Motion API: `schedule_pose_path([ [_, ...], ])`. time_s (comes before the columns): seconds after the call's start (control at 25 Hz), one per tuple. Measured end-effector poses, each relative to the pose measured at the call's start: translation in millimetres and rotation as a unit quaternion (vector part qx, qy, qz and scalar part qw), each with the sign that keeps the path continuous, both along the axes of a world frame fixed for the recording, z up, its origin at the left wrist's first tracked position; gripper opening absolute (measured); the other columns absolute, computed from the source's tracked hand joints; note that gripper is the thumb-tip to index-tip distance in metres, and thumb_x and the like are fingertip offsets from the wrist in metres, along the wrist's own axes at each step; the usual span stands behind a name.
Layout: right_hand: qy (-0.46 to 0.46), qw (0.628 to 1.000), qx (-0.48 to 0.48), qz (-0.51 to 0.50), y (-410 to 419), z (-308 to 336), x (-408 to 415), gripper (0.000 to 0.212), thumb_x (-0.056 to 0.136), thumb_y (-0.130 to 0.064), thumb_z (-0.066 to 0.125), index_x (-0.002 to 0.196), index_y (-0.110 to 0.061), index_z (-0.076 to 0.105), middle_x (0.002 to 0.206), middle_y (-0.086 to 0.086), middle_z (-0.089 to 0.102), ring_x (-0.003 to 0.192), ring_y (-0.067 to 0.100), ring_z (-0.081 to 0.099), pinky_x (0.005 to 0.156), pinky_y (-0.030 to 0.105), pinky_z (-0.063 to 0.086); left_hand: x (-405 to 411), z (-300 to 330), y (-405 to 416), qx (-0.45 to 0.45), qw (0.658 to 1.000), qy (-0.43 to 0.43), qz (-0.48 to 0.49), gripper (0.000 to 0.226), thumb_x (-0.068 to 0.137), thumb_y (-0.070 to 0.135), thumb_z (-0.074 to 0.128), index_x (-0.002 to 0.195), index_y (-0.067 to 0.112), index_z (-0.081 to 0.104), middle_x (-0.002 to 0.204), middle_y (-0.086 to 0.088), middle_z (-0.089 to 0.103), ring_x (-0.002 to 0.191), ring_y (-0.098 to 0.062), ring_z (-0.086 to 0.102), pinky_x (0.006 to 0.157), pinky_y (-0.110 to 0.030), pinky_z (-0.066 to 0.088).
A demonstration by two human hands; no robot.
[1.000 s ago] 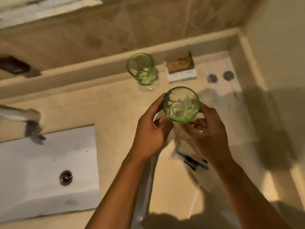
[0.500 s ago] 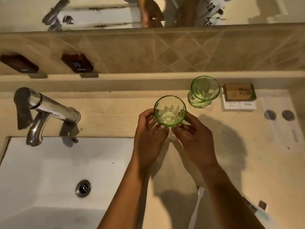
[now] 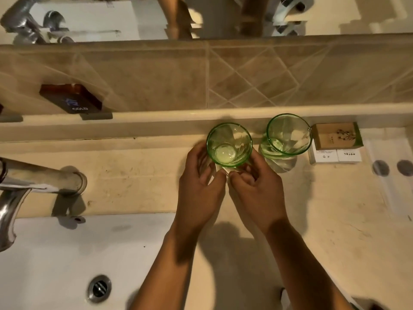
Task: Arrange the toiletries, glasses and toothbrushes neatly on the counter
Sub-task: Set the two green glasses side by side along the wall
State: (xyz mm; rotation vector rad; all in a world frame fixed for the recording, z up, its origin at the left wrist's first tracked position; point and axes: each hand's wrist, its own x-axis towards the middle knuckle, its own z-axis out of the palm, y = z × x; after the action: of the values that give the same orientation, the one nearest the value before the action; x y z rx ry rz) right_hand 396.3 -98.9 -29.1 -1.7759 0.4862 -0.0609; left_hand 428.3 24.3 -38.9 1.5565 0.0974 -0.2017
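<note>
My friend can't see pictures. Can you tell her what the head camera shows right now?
Two hands, left and right, hold a green glass at the back of a beige counter, beside a second green glass. Right of that sit small boxes. A tap and white sink are on the left.
</note>
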Motion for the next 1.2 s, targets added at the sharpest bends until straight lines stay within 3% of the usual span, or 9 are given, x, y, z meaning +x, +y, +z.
schedule_pose_path([
  [0.16,-0.001,1.0,0.021,-0.011,-3,-7,10,0.049,0.087,-0.001,0.065,0.129,-0.027,0.062,0.099,-0.01,0.077,0.08,-0.005,0.07,0.069,0.007,0.049,9,-6,-1,0.009,1.0,0.0,-0.021,0.064,0.092,-0.004,0.064,0.148,0.021,0.047,0.138,0.024,0.06,0.128,0.007,0.056,0.099,-0.009,0.045],
  [0.32,0.002,1.0,0.025,-0.012,-4,-6,14,0.05,0.089,0.0,0.065,0.133,-0.023,0.061,0.104,-0.008,0.077,0.079,-0.007,0.069,0.069,0.005,0.048,11,-7,-4,0.021,1.0,-0.009,-0.02,0.065,0.093,0.003,0.063,0.151,0.022,0.045,0.14,0.026,0.058,0.128,0.008,0.055,0.099,-0.008,0.045],
  [0.6,0.008,1.0,0.023,-0.012,-3,-6,13,0.054,0.091,-0.003,0.067,0.14,-0.022,0.057,0.112,-0.01,0.075,0.088,-0.008,0.07,0.071,0.005,0.049,9,-8,-6,0.027,0.999,-0.015,-0.022,0.061,0.097,-0.001,0.059,0.151,0.024,0.044,0.134,0.037,0.057,0.128,0.012,0.053,0.099,-0.007,0.044],
  [0.8,0.013,1.0,-0.006,0.007,-2,-3,10,0.054,0.092,-0.006,0.063,0.142,-0.025,0.054,0.116,-0.017,0.072,0.1,-0.012,0.066,0.075,0.0,0.045,13,-16,-6,0.03,0.999,-0.011,-0.004,0.061,0.095,0.008,0.062,0.15,0.024,0.042,0.143,0.017,0.057,0.131,0.004,0.053,0.106,-0.015,0.045],
  [0.92,0.028,0.999,-0.024,0.015,-5,0,0,0.048,0.094,-0.014,0.06,0.139,-0.03,0.056,0.115,-0.03,0.069,0.102,-0.02,0.06,0.075,-0.004,0.041,8,-22,-9,0.031,0.999,0.033,0.028,0.065,0.093,0.019,0.061,0.152,0.032,0.038,0.149,0.018,0.051,0.131,0.011,0.05,0.1,-0.009,0.045],
  [1.0,0.037,0.999,-0.039,0.002,-8,0,-12,0.046,0.096,-0.015,0.06,0.139,-0.028,0.057,0.115,-0.037,0.065,0.1,-0.027,0.056,0.077,-0.006,0.04,-2,-28,-3,0.084,0.996,0.018,0.035,0.062,0.092,0.019,0.055,0.152,0.031,0.039,0.152,0.015,0.049,0.135,0.008,0.047,0.107,-0.015,0.044],
  [1.08,0.047,0.996,-0.076,-0.005,-12,1,-32,0.038,0.097,-0.018,0.063,0.134,-0.025,0.063,0.121,-0.022,0.069,0.102,-0.021,0.059,0.082,-0.002,0.044,-20,-36,5,0.196,0.979,-0.058,-0.015,0.056,0.094,0.012,0.053,0.148,0.022,0.045,0.154,0.008,0.045,0.141,-0.002,0.043,0.115,-0.026,0.041],
  [1.2,0.03,0.991,-0.131,0.015,-20,7,-74,0.023,0.096,-0.015,0.066,0.117,-0.02,0.071,0.106,-0.011,0.074,0.098,-0.002,0.067,0.085,0.011,0.053,-54,-46,10,0.359,0.912,-0.166,-0.107,0.046,0.094,0.007,0.056,0.139,0.011,0.054,0.157,-0.006,0.042,0.15,-0.021,0.033,0.12,-0.037,0.036],
])
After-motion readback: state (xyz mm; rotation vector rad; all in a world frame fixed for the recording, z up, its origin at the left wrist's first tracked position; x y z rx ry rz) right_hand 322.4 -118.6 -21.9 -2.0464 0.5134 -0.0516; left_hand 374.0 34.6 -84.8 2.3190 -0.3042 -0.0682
